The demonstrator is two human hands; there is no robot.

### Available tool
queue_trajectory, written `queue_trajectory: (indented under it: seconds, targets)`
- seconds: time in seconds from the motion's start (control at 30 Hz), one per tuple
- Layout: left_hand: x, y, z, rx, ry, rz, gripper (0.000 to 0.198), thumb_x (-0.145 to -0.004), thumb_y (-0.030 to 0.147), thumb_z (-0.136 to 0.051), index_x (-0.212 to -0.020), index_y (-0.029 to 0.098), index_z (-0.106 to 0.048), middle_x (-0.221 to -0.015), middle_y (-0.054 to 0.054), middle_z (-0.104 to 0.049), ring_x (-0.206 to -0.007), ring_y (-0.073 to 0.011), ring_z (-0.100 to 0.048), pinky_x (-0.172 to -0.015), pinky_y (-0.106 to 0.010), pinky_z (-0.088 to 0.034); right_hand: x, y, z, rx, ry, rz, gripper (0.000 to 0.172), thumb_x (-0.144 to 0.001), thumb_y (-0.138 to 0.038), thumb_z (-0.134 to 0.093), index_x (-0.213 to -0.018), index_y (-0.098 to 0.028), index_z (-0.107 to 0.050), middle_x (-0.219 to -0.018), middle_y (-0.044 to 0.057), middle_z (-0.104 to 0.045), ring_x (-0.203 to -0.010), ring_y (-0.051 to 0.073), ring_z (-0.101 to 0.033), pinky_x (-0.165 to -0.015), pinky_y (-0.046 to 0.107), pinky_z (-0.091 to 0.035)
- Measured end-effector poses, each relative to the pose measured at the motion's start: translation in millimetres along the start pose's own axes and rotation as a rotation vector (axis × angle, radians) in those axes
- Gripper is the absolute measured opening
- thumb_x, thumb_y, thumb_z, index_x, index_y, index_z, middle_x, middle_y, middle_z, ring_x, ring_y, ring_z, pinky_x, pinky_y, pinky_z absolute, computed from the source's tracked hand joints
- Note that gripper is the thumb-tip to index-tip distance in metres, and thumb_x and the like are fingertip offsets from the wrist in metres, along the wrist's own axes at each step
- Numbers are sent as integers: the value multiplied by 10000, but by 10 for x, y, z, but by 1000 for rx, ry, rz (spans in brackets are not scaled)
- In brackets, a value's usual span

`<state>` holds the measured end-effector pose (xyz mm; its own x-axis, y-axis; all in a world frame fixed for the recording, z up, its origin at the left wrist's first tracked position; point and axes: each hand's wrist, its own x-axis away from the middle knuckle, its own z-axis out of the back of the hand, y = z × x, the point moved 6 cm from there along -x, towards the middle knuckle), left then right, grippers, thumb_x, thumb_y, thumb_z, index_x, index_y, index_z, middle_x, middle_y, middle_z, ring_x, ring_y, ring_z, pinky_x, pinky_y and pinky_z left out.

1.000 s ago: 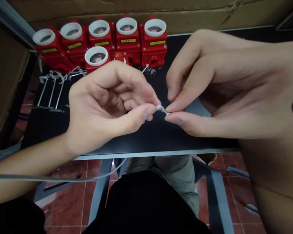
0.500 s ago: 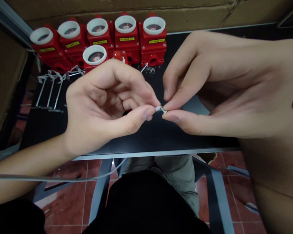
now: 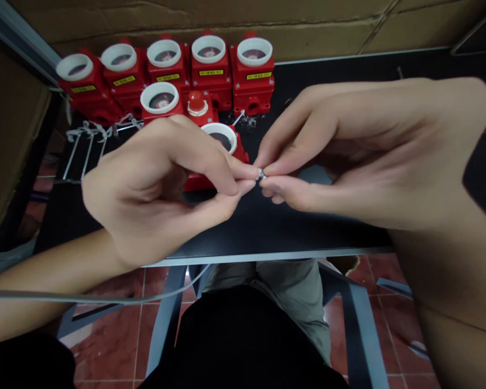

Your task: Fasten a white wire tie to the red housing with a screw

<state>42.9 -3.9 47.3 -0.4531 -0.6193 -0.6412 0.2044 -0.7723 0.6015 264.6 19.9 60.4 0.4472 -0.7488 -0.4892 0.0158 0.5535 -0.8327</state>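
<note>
My left hand (image 3: 166, 186) and my right hand (image 3: 360, 156) meet over the black table, thumbs and fingertips pinched. Between them is a small silvery metal piece (image 3: 261, 174) with whitish stuff on it. The right fingertips grip one side and the left fingertips pinch the other; most of it is hidden, so its exact kind is unclear. Behind the left fingers stands a red housing with a white ring (image 3: 230, 135), partly covered by that hand.
Several red housings with white rings (image 3: 255, 51) stand in a row at the back. Before them is a red dome (image 3: 196, 101) in a white collar. Thin metal rods (image 3: 88, 156) with white strands lie at left. The table's front edge (image 3: 275, 255) runs below my hands.
My left hand has turned and closed more tightly, its fingertips nearer the right ones. Less of the small piece shows. A red housing behind the left hand has come into sight.
</note>
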Motion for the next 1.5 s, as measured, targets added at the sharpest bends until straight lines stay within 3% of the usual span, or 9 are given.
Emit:
queue_trajectory:
  seconds: [0.07,0.17,0.33,0.5,0.7,0.87,1.2,1.37,1.5]
  targets:
    - [17,-27,-31,-8,41,66,270,-1115,72,-1004,-1126,324,-908,-1219,49,-974,-1109,-202,-925,-1136,-402,-797,19,35,30,8,3,2,552,-842,-555,-1248,-1249,-321,-958,-1148,75,-949,-1270,369,-940,-957,450,-868]
    - [3,-3,-60,99,135,-185,111,-1142,240,-1007,-1173,313,-929,-1123,33,-959,-1016,-208,-918,-1018,-372,-813,45,103,93,51,7,22,476,-851,-501,-1252,-1185,-315,-968,-1111,67,-954,-1191,348,-945,-921,434,-863]
    - [-147,-158,-172,187,111,-77,438,-1094,569,-1097,-1405,321,-916,-1279,-46,-961,-1492,-393,-891,-1310,-515,-780,100,-19,128,132,14,210,247,-939,-267,-1184,-930,-295,-939,-1030,12,-970,-848,201,-880,-759,305,-791]
    - [-200,-107,-172,211,136,-17,464,-1098,639,-1075,-1387,310,-922,-1308,-83,-963,-1554,-444,-867,-1312,-549,-778,125,-121,57,234,55,118,268,-1053,-185,-1090,-900,-301,-904,-1045,-12,-972,-901,179,-879,-809,295,-784]
    - [-132,-56,-28,187,27,-35,225,-1017,304,-1129,-1099,280,-921,-1118,-57,-954,-1172,-359,-974,-1031,-420,-840,100,-179,21,221,61,116,324,-1022,-225,-1137,-848,-284,-870,-1024,-7,-975,-886,188,-894,-850,341,-815]
    - [-87,-38,-9,90,-1,138,221,-1124,121,-955,-975,254,-861,-1082,-23,-916,-1012,-228,-950,-948,-325,-826,-26,-60,61,38,5,-6,428,-901,-430,-1229,-1222,-330,-965,-1212,86,-969,-1194,378,-959,-850,465,-868]
    - [-104,-158,-48,-71,111,-456,122,-1210,275,-821,-1310,257,-888,-1129,3,-930,-997,-200,-884,-978,-320,-746,-34,125,327,-44,23,-107,610,-775,-521,-1305,-1228,-324,-946,-1213,97,-927,-1178,361,-902,-849,448,-852]
    - [-103,-72,-140,-225,50,-79,251,-1220,518,-910,-1344,301,-889,-1236,-70,-938,-1322,-345,-915,-1150,-502,-791,-9,143,541,-68,28,39,425,-783,-300,-1301,-871,-260,-887,-1000,60,-906,-826,213,-795,-678,363,-696]
    - [-134,86,-336,-232,20,-55,314,-1166,575,-981,-1329,317,-906,-1220,-78,-938,-1303,-356,-923,-1077,-492,-819,-58,283,437,-130,-192,-29,289,-871,-144,-1197,-914,-249,-931,-982,35,-937,-849,191,-842,-737,318,-706]
